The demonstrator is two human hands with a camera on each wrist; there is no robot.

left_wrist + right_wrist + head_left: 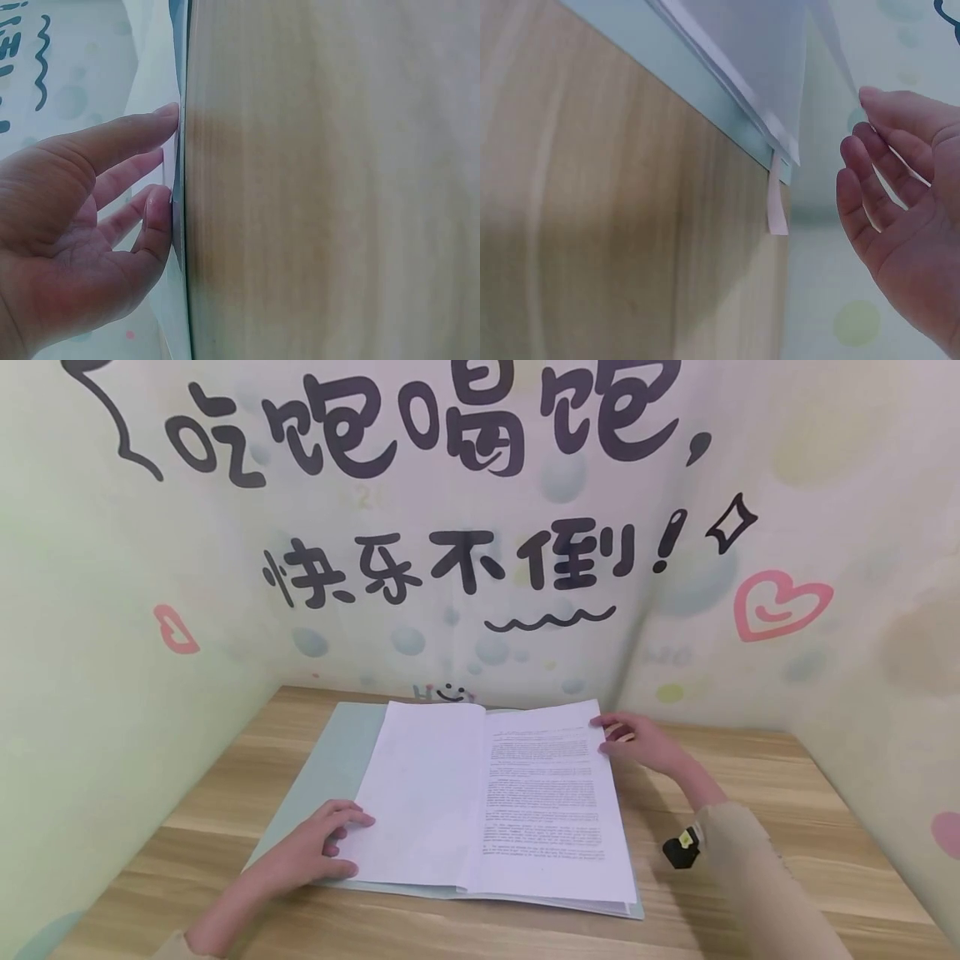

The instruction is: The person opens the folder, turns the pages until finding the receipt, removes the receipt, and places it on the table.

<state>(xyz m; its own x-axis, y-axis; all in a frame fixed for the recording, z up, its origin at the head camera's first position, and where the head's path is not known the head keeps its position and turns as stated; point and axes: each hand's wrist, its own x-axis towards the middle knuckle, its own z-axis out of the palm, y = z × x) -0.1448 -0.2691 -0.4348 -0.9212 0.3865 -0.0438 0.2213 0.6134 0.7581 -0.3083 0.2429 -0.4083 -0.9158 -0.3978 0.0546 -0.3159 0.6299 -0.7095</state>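
A light-blue folder (318,781) lies spread on the table with white sheets inside. Its left-hand page (427,785) looks blank, while the right-hand page (543,802) carries dense small print. My left hand (318,843) rests on the left page near its lower outer edge, fingers spread and loosely bent; from the left wrist view, the left hand (97,210) touches the paper. With thumb and forefinger my right hand (637,743) pinches a page's outer edge near the top right. The right wrist view shows that sheet (834,49) lifted off the stack, held by the right hand (907,180).
A pink paper strip (778,202) sticks out from under the stacked sheets. The wood-grain table (750,835) meets a pale wall (465,652) with large dark lettering behind the folder. A black device (681,850) sits at my right wrist.
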